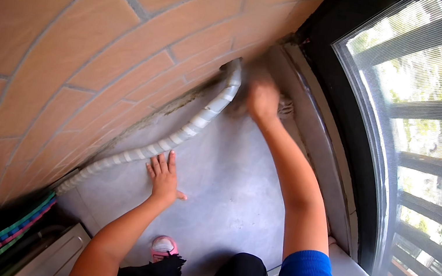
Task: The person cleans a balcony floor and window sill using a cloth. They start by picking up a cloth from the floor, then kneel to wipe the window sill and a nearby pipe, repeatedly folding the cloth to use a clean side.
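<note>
Left hand (165, 176) lies flat, fingers spread, just beside the ribbed hose (187, 130); right hand (263, 101) is blurred, grip unclear.

I am on a small home balcony or enclosed porch. A wall of tan tiles (89, 44) rises on my left, a grey concrete floor (237, 182) lies under me, and a dark-framed screened window (421, 144) on my right looks out on trees and railings. A wrapped pipe (173, 138) runs along the wall's foot.

head-worn fisheye, looking steeply down, close over grey floor (230, 187)
</note>
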A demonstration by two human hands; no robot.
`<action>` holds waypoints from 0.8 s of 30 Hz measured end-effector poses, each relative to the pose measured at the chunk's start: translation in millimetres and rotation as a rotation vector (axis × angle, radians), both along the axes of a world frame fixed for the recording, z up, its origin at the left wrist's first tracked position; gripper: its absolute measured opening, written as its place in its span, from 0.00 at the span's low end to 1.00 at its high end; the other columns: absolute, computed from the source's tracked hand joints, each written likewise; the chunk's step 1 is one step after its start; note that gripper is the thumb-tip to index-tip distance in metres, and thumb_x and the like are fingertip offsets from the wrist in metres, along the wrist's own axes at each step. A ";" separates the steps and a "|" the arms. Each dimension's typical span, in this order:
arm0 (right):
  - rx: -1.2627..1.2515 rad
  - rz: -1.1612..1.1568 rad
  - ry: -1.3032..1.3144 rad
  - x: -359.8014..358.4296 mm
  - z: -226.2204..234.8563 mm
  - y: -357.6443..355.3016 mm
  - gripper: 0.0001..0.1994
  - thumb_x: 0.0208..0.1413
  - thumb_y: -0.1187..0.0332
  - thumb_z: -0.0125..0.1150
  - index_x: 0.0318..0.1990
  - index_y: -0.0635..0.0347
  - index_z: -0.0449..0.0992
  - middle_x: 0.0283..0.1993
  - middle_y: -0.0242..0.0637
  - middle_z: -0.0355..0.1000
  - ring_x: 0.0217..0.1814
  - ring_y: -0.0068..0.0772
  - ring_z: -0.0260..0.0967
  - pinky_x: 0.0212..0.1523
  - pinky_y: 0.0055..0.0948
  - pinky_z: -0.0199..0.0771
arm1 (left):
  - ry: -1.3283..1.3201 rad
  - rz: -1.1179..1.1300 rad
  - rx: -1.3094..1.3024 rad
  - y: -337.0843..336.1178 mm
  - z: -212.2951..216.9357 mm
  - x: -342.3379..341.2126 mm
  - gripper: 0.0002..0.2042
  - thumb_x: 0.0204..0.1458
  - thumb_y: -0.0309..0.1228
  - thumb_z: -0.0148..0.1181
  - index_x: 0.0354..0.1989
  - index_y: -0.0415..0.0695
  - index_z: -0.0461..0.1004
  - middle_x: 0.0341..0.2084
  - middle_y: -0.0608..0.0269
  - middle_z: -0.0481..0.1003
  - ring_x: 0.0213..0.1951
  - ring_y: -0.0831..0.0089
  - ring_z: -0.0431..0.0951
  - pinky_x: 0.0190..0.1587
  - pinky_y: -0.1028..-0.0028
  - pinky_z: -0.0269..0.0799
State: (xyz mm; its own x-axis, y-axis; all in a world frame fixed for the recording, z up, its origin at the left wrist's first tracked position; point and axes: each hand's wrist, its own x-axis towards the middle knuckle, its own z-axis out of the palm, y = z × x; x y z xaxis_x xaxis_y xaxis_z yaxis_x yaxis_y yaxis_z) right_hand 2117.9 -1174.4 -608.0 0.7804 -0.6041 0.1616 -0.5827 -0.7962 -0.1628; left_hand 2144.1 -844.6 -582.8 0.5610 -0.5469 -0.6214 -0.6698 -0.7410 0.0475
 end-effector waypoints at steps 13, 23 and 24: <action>0.187 0.006 -0.014 0.8 12.4 -1.4 0.11 0.46 0.69 0.50 0.38 0.56 0.74 0.40 0.40 0.71 0.45 0.46 0.65 0.46 0.41 0.67 | 0.000 0.004 -0.050 1.1 1.0 1.9 0.70 0.10 0.48 0.77 0.64 0.42 0.32 0.59 0.39 0.41 0.61 0.38 0.40 0.60 0.44 0.39; -0.073 0.012 0.009 16.5 -9.3 5.7 0.10 0.39 0.70 0.52 0.31 0.53 0.76 0.36 0.30 0.72 0.44 0.36 0.65 0.43 0.38 0.65 | -0.038 -0.019 -0.033 -2.1 1.5 -1.2 0.69 0.12 0.49 0.76 0.64 0.41 0.33 0.58 0.44 0.43 0.60 0.41 0.42 0.60 0.44 0.40; -0.071 0.024 0.009 17.9 -6.0 13.3 0.09 0.39 0.70 0.52 0.31 0.53 0.76 0.35 0.29 0.72 0.44 0.36 0.65 0.42 0.37 0.65 | -0.049 -0.027 -0.035 -0.5 1.4 0.3 0.69 0.12 0.49 0.76 0.64 0.41 0.33 0.58 0.44 0.43 0.60 0.41 0.42 0.60 0.44 0.40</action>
